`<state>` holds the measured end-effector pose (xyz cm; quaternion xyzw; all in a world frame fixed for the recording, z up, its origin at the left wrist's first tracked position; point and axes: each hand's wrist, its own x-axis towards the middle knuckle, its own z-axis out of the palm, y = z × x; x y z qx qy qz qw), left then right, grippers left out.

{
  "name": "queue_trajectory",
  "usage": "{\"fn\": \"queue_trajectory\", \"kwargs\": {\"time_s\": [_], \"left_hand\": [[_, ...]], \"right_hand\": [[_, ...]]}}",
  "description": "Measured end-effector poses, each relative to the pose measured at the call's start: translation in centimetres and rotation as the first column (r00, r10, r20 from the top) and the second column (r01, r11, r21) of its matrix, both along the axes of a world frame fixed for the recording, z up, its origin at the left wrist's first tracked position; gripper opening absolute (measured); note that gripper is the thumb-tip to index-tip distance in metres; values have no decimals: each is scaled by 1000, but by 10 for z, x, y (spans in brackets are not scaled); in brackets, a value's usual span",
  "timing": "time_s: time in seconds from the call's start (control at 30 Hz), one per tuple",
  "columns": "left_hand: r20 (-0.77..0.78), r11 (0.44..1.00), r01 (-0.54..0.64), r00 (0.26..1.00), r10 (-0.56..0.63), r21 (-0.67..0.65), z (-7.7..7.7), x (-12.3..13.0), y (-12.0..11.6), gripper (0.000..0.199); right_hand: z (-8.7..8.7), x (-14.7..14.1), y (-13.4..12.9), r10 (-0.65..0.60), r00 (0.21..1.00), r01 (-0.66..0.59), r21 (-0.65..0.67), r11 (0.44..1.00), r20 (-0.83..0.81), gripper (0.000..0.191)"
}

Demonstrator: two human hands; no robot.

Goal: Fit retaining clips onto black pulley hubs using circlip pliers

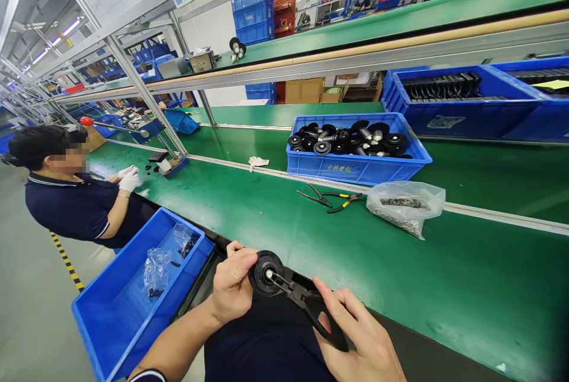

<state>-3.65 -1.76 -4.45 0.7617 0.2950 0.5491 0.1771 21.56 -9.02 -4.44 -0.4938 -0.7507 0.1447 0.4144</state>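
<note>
My left hand (234, 281) grips a round black part (265, 264) by its left rim, near the front edge of the green table. In my right hand (355, 328) is a pair of black pliers (299, 293), with the fingers around the handles. The plier tips touch the pale centre of the round part. Farther back on the table lie two more pliers, one dark (317, 195) and one with yellow-marked handles (344, 199). Beside them sits a clear plastic bag (406, 203) of small metal pieces.
A blue bin (355, 166) of black parts stands at the back, with a white glove (258, 162) to its left. Another blue bin (113, 305) holds plastic bags at the left. A gloved co-worker (73, 192) sits beyond it. More blue bins (471, 112) stand back right.
</note>
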Motion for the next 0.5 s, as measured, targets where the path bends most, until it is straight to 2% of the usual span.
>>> {"fn": "queue_trajectory", "kwargs": {"time_s": [0.07, 0.2, 0.27, 0.5], "left_hand": [[6, 1000, -14, 1000, 14, -28, -2, 0, 0, 66], [-15, 997, -61, 998, 61, -37, -3, 0, 2, 61], [-24, 997, -79, 997, 78, -27, -2, -1, 3, 60], [-56, 996, -86, 995, 85, -12, -4, -8, 4, 65]], "right_hand": [[0, -2, 1, 3, 1000, -2, 11, 1000, -24, 56], [3, -6, 0, 31, 989, -43, -85, 995, -146, 58], [5, -7, -2, 29, 978, -48, -87, 995, -208, 57], [1, -8, 2, 54, 980, -61, -31, 998, -191, 57]]}}
